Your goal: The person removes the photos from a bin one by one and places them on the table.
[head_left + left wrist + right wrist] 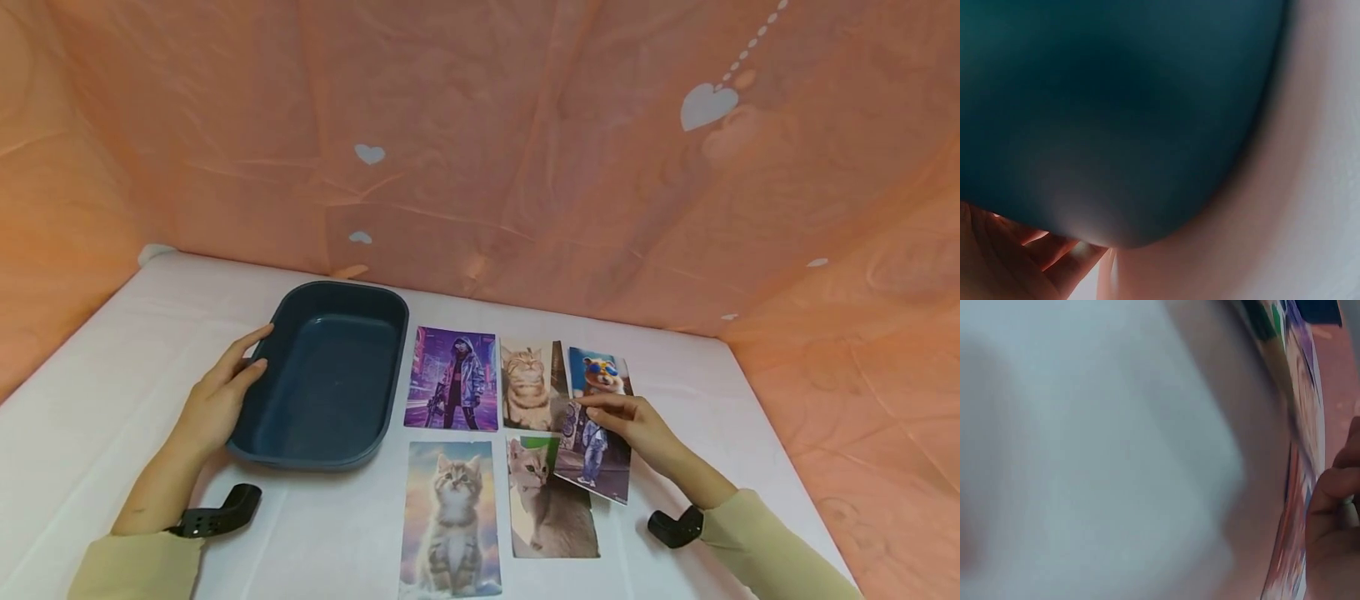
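My left hand (217,404) holds the left side of a dark blue rectangular tray (330,383), its thumb at the rim. In the left wrist view the fingers (1075,262) lie against the tray's outer side. With thumb and fingertips, my right hand (637,429) pinches a picture card of a standing figure in blue clothes (592,458). That card is tilted and covers parts of a grey cat card (551,517) and a card of an animal in sunglasses (600,371). The right wrist view shows the hand (1335,512) beside blurred card edges.
Left of the held card lie a purple card with a hooded figure (453,379), an orange cat card (528,387) and a kitten card (450,521). The white tabletop (315,533) is bordered by an orange cloth (465,150) with heart shapes.
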A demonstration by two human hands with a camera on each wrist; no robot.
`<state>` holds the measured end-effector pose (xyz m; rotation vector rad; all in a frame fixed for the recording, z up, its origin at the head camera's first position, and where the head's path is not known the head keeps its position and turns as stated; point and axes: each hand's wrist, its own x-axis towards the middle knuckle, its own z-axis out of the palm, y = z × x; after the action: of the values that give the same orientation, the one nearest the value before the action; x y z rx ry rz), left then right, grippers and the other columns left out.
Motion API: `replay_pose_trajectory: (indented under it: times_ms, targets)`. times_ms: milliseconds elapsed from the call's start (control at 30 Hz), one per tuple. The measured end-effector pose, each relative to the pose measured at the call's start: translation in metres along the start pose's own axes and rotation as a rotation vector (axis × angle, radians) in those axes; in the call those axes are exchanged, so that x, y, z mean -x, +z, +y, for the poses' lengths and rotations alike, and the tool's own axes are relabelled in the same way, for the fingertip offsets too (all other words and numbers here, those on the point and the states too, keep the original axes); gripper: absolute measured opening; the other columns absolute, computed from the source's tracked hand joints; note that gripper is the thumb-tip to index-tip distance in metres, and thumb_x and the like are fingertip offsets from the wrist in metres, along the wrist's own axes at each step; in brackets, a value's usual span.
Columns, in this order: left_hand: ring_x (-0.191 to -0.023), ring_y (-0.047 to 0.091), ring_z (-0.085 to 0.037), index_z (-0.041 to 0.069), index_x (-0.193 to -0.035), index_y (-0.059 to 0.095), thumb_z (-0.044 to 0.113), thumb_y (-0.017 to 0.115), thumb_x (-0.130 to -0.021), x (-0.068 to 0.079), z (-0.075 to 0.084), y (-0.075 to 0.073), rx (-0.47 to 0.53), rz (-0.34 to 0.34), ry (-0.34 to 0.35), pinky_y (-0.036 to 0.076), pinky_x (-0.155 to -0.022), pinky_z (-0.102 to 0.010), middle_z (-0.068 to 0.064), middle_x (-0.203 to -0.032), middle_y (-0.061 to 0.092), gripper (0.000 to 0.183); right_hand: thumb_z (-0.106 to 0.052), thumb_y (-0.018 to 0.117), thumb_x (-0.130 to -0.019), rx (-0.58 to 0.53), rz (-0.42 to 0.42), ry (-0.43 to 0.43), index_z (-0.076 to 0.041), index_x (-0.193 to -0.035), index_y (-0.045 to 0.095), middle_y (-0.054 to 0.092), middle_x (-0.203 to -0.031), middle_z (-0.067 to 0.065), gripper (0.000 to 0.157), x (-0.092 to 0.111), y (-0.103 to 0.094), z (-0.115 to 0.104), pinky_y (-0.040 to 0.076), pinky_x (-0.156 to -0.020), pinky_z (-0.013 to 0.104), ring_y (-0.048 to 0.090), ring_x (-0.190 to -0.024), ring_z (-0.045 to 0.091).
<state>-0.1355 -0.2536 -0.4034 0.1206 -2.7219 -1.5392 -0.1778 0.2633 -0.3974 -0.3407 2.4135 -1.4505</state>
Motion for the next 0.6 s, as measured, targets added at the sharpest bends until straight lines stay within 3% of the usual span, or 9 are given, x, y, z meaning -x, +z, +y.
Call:
replay_pose_trajectory:
  times_ms: [133, 300, 367, 533, 600]
  targets:
    - [-0.130, 0.028, -0.056, 0.022, -0.153, 0.021, 0.036, 0.033, -0.105, 0.000, 0.000, 0.000, 0.017, 0.009, 0.008, 0.022, -0.097, -0.071, -0.039, -0.146, 0.026, 0.052, -0.018, 0.058, -0.096, 0.003, -0.002, -0.006, 0.007, -0.125, 0.059, 0.049, -0.139, 0.025, 0.038, 0.004, -0.009, 0.007, 0.047, -0.086, 0.018, 0.053, -0.107, -0.009]
    - [-0.131, 0.027, -0.056, 0.022, -0.153, 0.022, 0.036, 0.033, -0.104, 0.000, 0.000, 0.000, 0.031, 0.012, 0.006, 0.021, -0.097, -0.071, -0.038, -0.147, 0.026, 0.052, -0.019, 0.059, -0.095, -0.001, 0.013, 0.022, 0.002, -0.125, 0.061, 0.062, -0.128, -0.002, 0.037, 0.010, -0.018, 0.016, 0.048, -0.086, 0.018, 0.055, -0.106, -0.007]
    - [-0.132, 0.025, -0.057, 0.023, -0.153, 0.022, 0.036, 0.033, -0.104, 0.000, 0.000, 0.000, 0.033, 0.013, 0.003, 0.020, -0.098, -0.072, -0.038, -0.148, 0.024, 0.052, -0.021, 0.060, -0.095, 0.010, 0.011, 0.035, 0.000, -0.126, 0.062, 0.063, -0.126, -0.006, 0.037, 0.012, -0.021, 0.018, 0.047, -0.086, 0.018, 0.055, -0.107, -0.008]
    - [-0.133, 0.024, -0.057, 0.022, -0.153, 0.022, 0.035, 0.033, -0.104, 0.001, 0.001, 0.000, 0.032, 0.021, 0.004, 0.018, -0.099, -0.072, -0.037, -0.148, 0.023, 0.051, -0.022, 0.060, -0.095, 0.045, -0.018, 0.044, 0.000, -0.126, 0.061, 0.060, -0.132, 0.008, 0.038, 0.016, -0.029, 0.020, 0.047, -0.087, 0.018, 0.054, -0.107, -0.009]
    - [-0.133, 0.024, -0.057, 0.023, -0.153, 0.022, 0.035, 0.033, -0.104, 0.000, 0.001, 0.000, 0.030, 0.021, 0.003, 0.018, -0.099, -0.072, -0.037, -0.148, 0.023, 0.051, -0.020, 0.059, -0.095, 0.047, -0.045, 0.046, 0.003, -0.125, 0.061, 0.062, -0.128, 0.002, 0.038, 0.018, -0.032, 0.021, 0.048, -0.085, 0.018, 0.056, -0.105, -0.008]
